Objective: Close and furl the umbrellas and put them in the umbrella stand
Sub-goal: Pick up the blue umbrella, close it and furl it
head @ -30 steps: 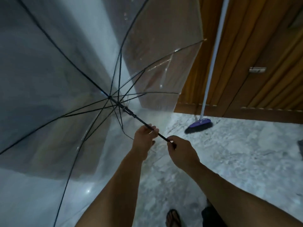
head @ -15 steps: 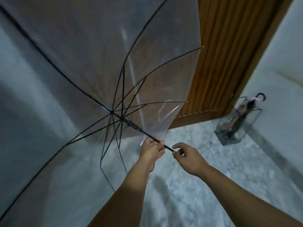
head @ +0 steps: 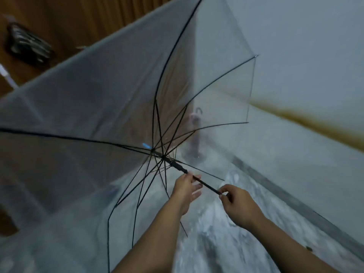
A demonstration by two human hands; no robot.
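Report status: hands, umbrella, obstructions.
Right hand grips shaft end; left hand open at shaft. Clear umbrella fully open. Stand ahead, behind canopy.

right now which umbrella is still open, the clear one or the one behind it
The clear umbrella, its shaft held by the right hand, ribs spread wide. The pink umbrella, seen blurred through the canopy, stands furled and upright.

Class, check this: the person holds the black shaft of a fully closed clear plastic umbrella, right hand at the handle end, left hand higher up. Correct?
Not quite. In the head view the clear plastic umbrella is open, ribs spread. The right hand grips the black shaft's handle end; the left hand is higher up.
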